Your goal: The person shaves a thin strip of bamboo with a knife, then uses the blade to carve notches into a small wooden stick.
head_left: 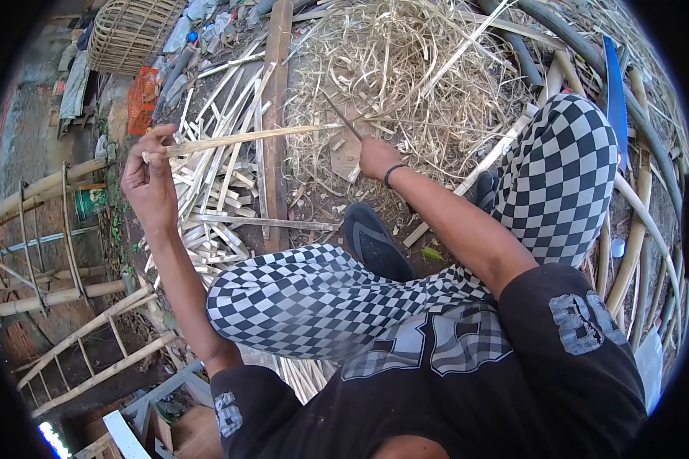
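My left hand (150,170) pinches one end of a long pale bamboo strip (241,138) between thumb and fingers, out to the left. The strip stretches across to the right, toward the knife. Closed around the knife's handle is my right hand (380,158); its thin dark blade (340,112) points up and to the left, crossing the strip's far end in this view. The handle is hidden inside my fist. Below the strip lies a heap of split bamboo sticks (226,180), beside a long wooden plank (276,99).
A pile of curly bamboo shavings (413,69) covers the ground ahead. A blue saw (614,92) and bamboo poles (637,199) are at the right. At the left are a woven basket (132,34), an orange crate (142,101) and bamboo ladder-like frames (99,348).
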Motion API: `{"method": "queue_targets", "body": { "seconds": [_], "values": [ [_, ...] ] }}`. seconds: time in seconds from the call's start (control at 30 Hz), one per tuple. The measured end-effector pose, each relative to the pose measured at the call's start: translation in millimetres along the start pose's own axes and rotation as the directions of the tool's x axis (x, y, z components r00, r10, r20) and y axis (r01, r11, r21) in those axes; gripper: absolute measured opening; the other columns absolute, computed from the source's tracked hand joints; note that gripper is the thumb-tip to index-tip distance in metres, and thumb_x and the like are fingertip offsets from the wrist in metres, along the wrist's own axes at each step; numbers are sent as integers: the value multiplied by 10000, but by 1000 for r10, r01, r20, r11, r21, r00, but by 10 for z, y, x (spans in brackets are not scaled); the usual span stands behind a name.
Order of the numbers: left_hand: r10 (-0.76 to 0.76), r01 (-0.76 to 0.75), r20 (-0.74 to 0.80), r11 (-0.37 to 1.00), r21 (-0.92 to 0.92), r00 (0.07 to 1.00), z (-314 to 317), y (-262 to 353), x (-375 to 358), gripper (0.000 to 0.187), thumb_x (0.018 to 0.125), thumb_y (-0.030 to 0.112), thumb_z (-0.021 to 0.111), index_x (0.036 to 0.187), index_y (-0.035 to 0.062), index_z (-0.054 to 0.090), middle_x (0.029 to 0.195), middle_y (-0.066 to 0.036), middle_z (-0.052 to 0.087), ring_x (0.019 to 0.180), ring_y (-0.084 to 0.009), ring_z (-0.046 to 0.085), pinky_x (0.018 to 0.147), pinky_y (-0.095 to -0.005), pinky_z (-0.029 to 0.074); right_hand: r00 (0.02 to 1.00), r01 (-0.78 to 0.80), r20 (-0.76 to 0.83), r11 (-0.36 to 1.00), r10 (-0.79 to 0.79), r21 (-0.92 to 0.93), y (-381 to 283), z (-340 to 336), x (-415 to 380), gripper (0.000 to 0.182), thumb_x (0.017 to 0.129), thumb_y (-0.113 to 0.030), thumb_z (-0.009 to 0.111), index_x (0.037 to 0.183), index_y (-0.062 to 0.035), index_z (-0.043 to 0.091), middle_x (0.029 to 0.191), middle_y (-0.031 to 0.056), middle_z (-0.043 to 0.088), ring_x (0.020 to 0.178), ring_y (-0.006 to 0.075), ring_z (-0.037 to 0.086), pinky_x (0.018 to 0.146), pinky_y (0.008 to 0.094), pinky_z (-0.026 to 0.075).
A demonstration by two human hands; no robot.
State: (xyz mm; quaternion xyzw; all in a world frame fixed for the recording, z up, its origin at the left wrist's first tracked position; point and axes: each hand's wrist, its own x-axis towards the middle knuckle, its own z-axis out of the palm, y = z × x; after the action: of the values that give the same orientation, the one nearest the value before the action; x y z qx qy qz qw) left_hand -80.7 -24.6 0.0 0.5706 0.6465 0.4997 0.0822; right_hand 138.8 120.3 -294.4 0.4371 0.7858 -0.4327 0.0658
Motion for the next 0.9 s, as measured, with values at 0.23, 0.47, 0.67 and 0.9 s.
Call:
{"method": "queue_targets", "body": {
  "seconds": [0.23,0.47,0.67,0.9],
  "values": [
    [-53,92,85,819,-567,995,357,156,56,330,1066,315,399,820,96,382,733,-33,388,696,-148,382,748,-349,401,982,185,-33,982,-186,-26,-523,-287,-281,361,854,-67,545,1205,18,554,1038,259,682,999,396,673,861,478,535],
    [-116,-37,-289,880,-474,950,539,90,65,448,1075,328,350,675,153,252,579,32,197,516,-105,186,540,-298,249,800,584,-184,812,-571,21,-1265,-671,-916,279,855,-13,478,1133,-7,456,698,236,648,698,436,663,632,540,511],
    [-123,-52,-336,883,-467,934,620,141,50,467,1066,352,360,657,164,233,555,41,164,479,-90,123,479,-284,199,919,386,-139,913,-369,131,-771,-139,-281,290,842,-11,491,1129,-9,449,738,243,662,706,443,666,644,530,518],
    [-183,-30,-419,891,-453,889,553,58,102,465,1060,353,373,657,169,230,557,43,170,487,-93,122,484,-282,188,894,436,-141,898,-426,53,-1225,-388,-544,316,869,-39,478,1182,-31,432,765,266,658,732,455,659,664,549,509]
  ]
}}
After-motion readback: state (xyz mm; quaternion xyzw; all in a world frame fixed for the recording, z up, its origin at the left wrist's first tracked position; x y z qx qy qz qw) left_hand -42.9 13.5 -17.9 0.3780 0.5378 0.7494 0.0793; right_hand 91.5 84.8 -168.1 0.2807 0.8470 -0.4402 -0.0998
